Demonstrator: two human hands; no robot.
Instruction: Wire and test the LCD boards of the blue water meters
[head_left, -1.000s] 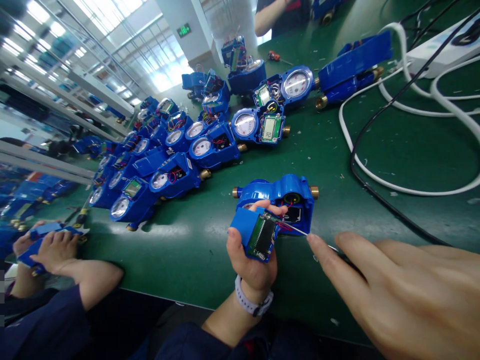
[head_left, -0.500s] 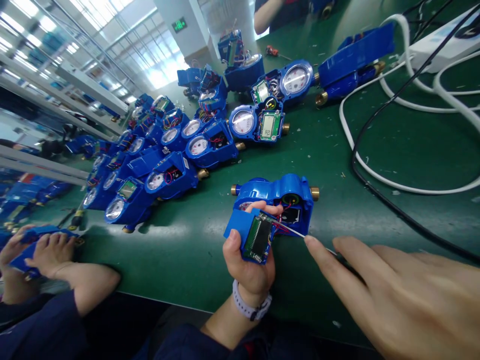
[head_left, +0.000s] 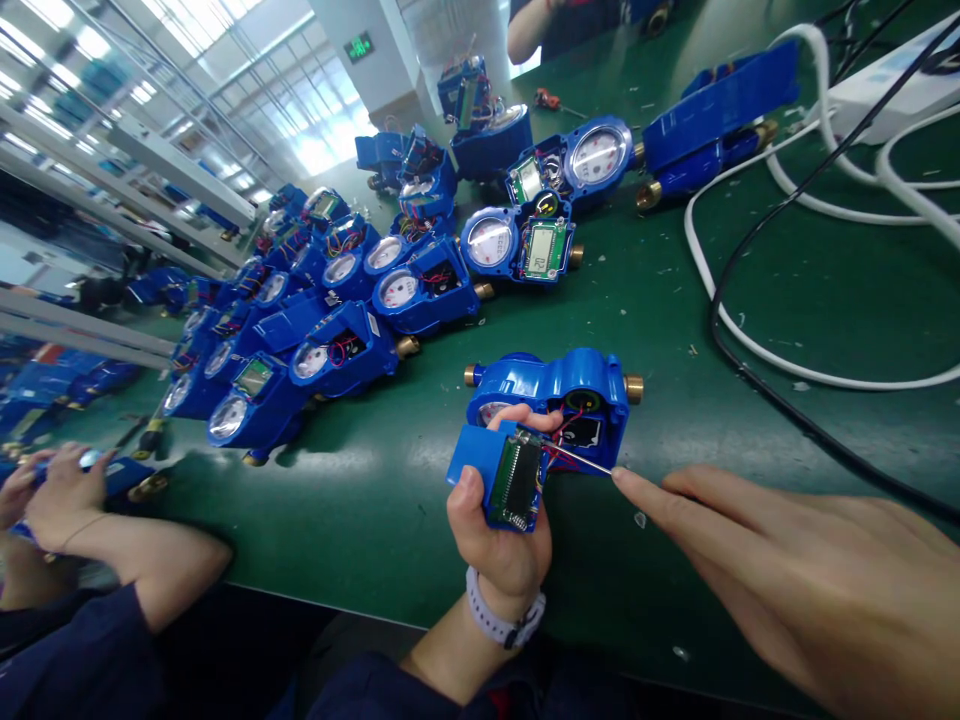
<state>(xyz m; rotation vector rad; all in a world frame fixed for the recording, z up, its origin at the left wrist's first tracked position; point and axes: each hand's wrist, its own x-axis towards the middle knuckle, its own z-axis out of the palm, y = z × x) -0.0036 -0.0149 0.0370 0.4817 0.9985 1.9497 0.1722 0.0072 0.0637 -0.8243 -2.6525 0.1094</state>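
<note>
Left hand (head_left: 501, 548): forearm came in from the near edge, thumb laid over the left side of an electronics module (head_left: 517, 475), the other fingers curled behind it, one showing past the far edge. The module was gripped firmly above the surface (head_left: 360, 525); smooth blue plastic at left, green circuit board with a dark rectangular display at right. A pale, perforated wristband (head_left: 504, 612) circled the wrist.

Right hand (head_left: 787, 570): entered from the right, back of hand upward, index finger extended along a slim tool (head_left: 581, 461) held in its grasp. Straight, shiny metal shaft; handle hidden. Tip lay at the module's right side, among thin red wires (head_left: 568, 457); exact contact could not be told.

Meter housing (head_left: 551, 378), glossy blue and rounded, rested just beyond the module, its compartment open, threaded brass fitting (head_left: 634, 388) at the right end. Similar blue meters (head_left: 349, 355) crowded the far left.
</note>
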